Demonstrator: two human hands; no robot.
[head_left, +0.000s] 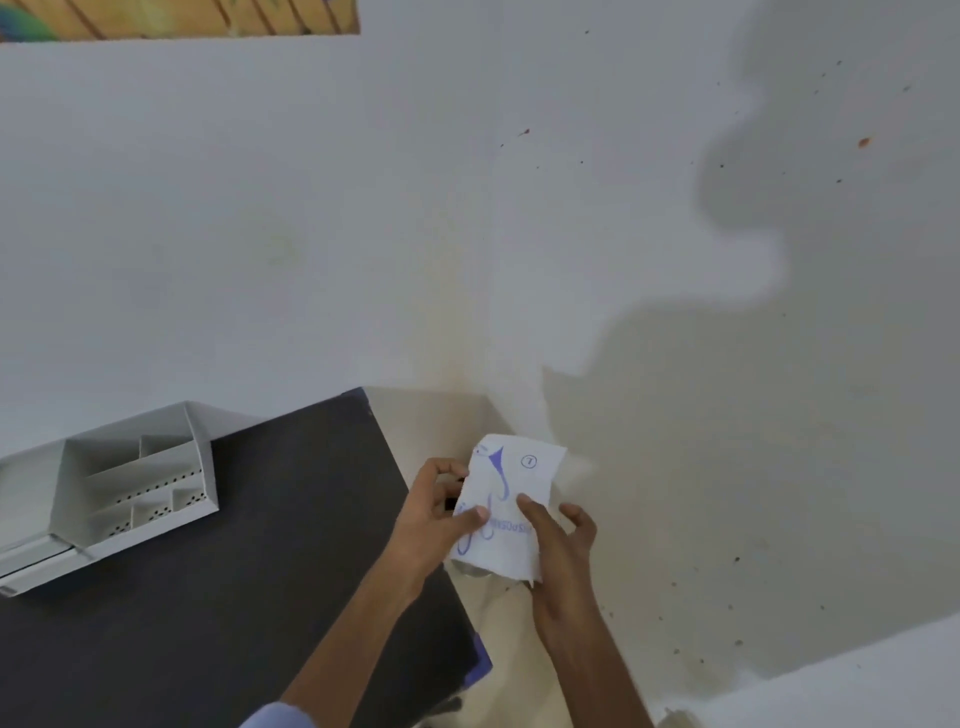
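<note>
A white paper packet (511, 486) printed in blue, with a circled mark near its top, is held up in front of the wall, just past the right edge of the dark table. My left hand (434, 519) pinches its left edge, thumb on the front, fingers curled behind. My right hand (558, 540) holds the lower right part, thumb on the printed face, other fingers curled behind and beside it. Something small and dark shows by the left fingers; I cannot tell what it is.
A dark table (208, 597) fills the lower left. A white metal organiser (135, 488) with several compartments and perforated walls stands at its left. The pale wall (467, 234) rises close behind, with my shadow on its right side. A picture edge (176, 18) shows top left.
</note>
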